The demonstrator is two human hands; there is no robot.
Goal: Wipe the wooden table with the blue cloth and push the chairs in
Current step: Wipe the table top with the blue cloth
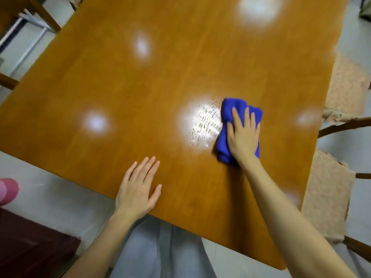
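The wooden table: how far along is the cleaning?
Early. Done: one wet, streaky patch beside the blue cloth. In hand: the right hand presses the cloth on the table; the left hand rests flat near the edge. Left: the rest of the top looks unwiped, and the cushioned chairs stand pulled out.

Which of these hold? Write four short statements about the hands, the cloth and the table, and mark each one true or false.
1. The right hand presses the crumpled blue cloth onto the orange-brown wooden table. True.
2. The left hand grips the table's near edge with curled fingers. False: it lies flat on the tabletop with its fingers straight.
3. Shiny wet streaks show on the wood just to the left of the cloth. True.
4. The cloth lies on a chair seat. False: it lies on the tabletop, and the beige cushioned chairs stand beside the table's right edge.
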